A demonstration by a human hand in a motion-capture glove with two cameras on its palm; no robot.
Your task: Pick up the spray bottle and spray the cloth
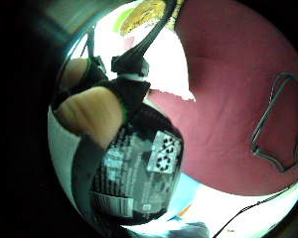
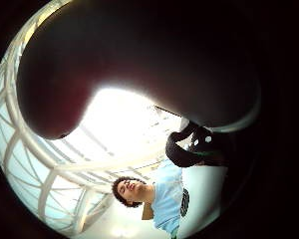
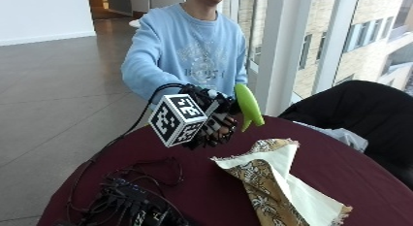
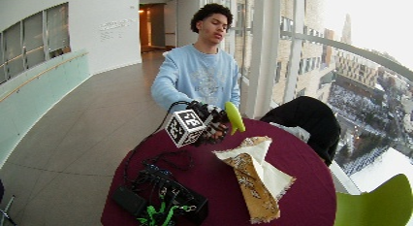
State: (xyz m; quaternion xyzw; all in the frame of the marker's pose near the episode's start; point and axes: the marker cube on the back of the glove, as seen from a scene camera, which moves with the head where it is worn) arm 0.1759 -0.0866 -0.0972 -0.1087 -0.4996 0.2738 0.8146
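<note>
A spray bottle with a bright green head (image 3: 248, 107) is held in the air by my gloved right hand (image 3: 213, 124), just above the far side of the dark red round table (image 3: 194, 187). My fingers curl round its black labelled body (image 1: 139, 178), which fills much of the little finger side palm view. The green head points toward the cloth (image 3: 271, 177), a cream and gold patterned piece lying crumpled on the table in front of the hand. The cloth (image 1: 164, 54) also shows beyond the bottle. In the wide outside view the bottle (image 4: 233, 117) hangs above the cloth's (image 4: 255, 177) far end.
A tangle of black cables and electronics (image 3: 129, 201) lies on the table's near left part. A black jacket (image 3: 355, 109) drapes over a chair at the right. A green chair (image 4: 374, 206) stands at the near right. A loose cable (image 1: 278, 124) lies on the tabletop.
</note>
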